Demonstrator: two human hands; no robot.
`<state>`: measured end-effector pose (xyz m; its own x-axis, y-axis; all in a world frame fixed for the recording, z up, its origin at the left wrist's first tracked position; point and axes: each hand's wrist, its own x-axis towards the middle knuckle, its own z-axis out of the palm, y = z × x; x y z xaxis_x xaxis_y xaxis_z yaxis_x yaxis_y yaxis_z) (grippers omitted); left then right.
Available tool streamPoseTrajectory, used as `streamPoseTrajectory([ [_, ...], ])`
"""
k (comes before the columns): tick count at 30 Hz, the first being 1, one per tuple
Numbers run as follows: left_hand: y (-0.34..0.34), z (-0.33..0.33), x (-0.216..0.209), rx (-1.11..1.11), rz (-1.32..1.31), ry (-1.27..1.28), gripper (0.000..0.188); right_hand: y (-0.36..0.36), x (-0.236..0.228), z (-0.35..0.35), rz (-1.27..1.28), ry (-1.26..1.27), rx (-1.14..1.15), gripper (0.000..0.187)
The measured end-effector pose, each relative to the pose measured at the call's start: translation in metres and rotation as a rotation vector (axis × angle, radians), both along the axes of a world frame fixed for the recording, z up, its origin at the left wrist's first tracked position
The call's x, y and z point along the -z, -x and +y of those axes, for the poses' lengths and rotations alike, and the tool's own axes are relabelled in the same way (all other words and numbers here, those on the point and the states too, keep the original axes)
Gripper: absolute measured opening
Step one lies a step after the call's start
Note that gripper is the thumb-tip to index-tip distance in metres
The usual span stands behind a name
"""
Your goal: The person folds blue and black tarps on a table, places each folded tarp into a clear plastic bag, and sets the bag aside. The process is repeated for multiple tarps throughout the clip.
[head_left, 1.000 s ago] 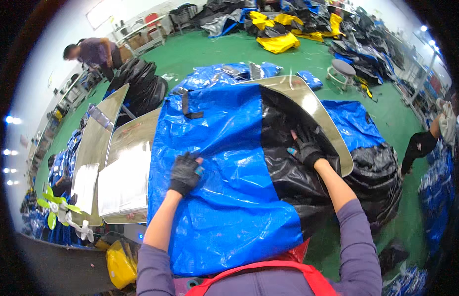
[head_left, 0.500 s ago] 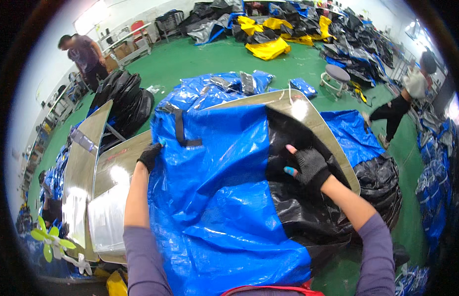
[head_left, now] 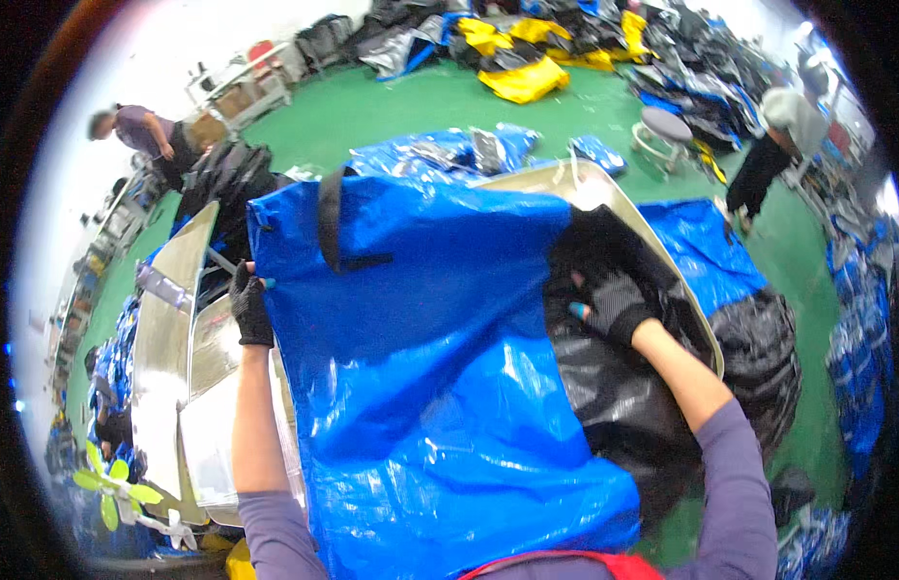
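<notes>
With the blue-and-black sheet over the table, we are pinching its left edge in the left hand — best firmly, near the far corner — and bracing its right side with the right hand, fingers spread.

beyond the far edge of the table spreads a green floor; a round grey stool stands off the table's far right corner, a red chair near the white wall.

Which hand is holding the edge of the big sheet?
The left hand: it grips the left edge of the sheet, while the right hand rests on the black part.
</notes>
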<state>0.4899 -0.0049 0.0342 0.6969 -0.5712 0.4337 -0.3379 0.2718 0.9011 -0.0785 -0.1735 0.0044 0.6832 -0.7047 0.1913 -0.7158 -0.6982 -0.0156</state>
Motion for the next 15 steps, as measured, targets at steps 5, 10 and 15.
streamPoseTrajectory([
  [5, 0.019, -0.03, -0.062, 0.11, -0.424, -0.01, 0.058, -0.015, 0.021, -0.013, -0.025, 0.034, -0.238, 0.051],
  [10, 0.022, -0.049, -0.119, 0.176, -0.032, -0.108, 0.028, -0.014, 0.039, -0.01, 0.1, 0.083, -0.251, 0.06],
  [15, 0.067, -0.042, -0.154, 0.312, -0.397, -0.201, 0.027, -0.038, 0.011, 0.009, 0.004, 0.066, -0.383, 0.059],
])
